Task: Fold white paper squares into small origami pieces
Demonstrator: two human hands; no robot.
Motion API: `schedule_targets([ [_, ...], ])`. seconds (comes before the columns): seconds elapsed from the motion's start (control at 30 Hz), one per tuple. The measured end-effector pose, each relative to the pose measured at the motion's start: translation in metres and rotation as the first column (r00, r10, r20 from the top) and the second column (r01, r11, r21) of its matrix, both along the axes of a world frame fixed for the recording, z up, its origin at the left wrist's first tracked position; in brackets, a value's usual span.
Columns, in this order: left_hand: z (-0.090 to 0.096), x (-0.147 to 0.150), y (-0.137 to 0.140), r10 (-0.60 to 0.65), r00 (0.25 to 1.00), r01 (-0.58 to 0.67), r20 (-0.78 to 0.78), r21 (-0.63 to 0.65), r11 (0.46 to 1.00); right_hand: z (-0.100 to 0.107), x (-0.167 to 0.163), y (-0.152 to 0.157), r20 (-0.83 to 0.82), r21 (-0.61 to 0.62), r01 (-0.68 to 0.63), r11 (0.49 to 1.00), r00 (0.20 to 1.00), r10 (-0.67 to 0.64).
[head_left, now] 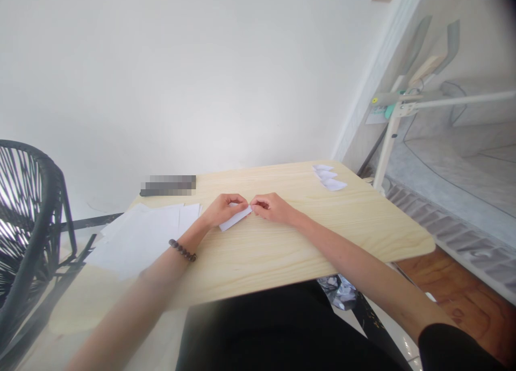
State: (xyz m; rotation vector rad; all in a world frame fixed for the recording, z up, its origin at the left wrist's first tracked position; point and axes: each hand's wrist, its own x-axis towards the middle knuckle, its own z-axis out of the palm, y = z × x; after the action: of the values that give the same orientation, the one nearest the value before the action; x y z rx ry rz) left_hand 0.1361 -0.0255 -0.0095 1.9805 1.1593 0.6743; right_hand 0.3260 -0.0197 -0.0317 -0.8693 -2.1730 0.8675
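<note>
The folded strip (237,219) of white paper lies low over the middle of the bench (363,236), held between both hands, and its upper edge is partly hidden behind the fingers of the left hand (226,211). That hand is narrow, pinching the strip along its upper part; the right hand (269,206) is narrow too, its curled fingertips closed on the strip's right end, covering that tip. Whether the strip's underside touches the bench is hard to make out. The left forearm crosses in front of the loose white sheets (141,236) at the left and hides part of their near edge; they overlap, so they cannot be counted exactly, though there are several. Behind them, one dark object (168,186) is blurred into blocks and cannot be made out. Three folded paper pieces (334,185) sit in a slanting row near the far right corner, overlapping slightly. One beaded bracelet (183,250) circles the left wrist. One black chair (44,199) is cut off by the left edge, and one shiny silver bundle (342,294) shows below the bench's near edge, partly hidden by dark clothing (278,328).
</note>
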Motion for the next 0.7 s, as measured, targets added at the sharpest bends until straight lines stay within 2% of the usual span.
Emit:
schedule_targets([
  [0.1,0.0007,0.0009,-0.0002,-0.002,1.000,0.002,-0.003,0.034,0.999,-0.0015,-0.0020,0.0000,-0.002,0.075,0.015,0.997,1.000,-0.015],
  [0.17,0.0010,0.0012,-0.0006,-0.004,1.000,0.004,0.008,0.037,0.999,-0.0016,-0.0021,-0.0002,-0.005,0.081,0.012,0.997,1.000,-0.012],
  [0.4,-0.0003,0.0000,-0.0008,0.031,1.000,-0.030,0.005,-0.042,0.999,0.0026,0.0022,-0.0017,0.005,-0.105,-0.043,0.994,0.999,0.044],
  [0.6,-0.0006,0.0021,-0.0026,0.059,0.998,-0.058,-0.034,0.010,0.998,0.0032,-0.0008,-0.0025,0.026,-0.001,0.014,1.000,1.000,-0.014],
  [0.7,-0.0004,0.0018,-0.0027,0.059,0.998,-0.059,-0.035,0.015,0.998,0.0035,-0.0004,-0.0018,0.020,-0.023,0.004,1.000,1.000,-0.004],
])
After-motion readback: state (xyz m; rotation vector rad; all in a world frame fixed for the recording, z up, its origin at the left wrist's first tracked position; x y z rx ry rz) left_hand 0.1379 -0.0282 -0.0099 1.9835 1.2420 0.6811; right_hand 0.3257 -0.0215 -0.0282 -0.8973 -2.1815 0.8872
